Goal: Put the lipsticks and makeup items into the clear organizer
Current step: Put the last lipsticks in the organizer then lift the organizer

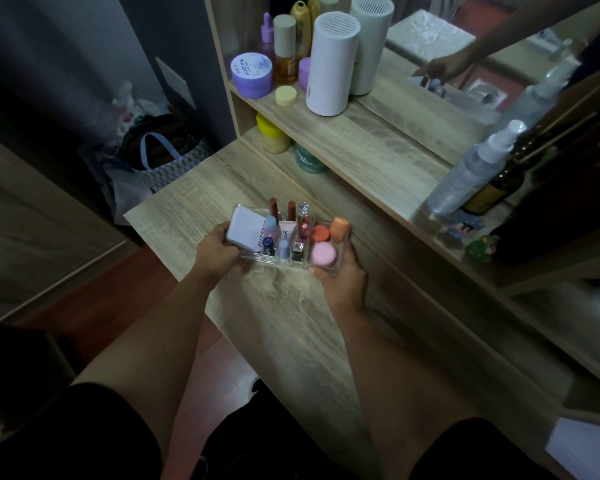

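Observation:
The clear organizer (328, 270) sits over the wooden dressing table (194, 199), held at both ends. My left hand (217, 254) grips its left end, beside a white compact case (246, 230) lying in it. My right hand (342, 282) grips the right end from below. Inside stand two brown lipsticks (274, 206), a clear lip gloss tube (303, 220), a pink tube (286, 230), blue-capped sticks (268, 244), a pink round jar (323, 254) and orange-capped items (338, 227).
The shelf (378, 140) behind carries a white cylinder (331, 64), a purple jar (252, 74) and bottles. Spray bottles (471, 168) stand at the right by a mirror (465, 64). A bag (163, 154) lies on the floor at left.

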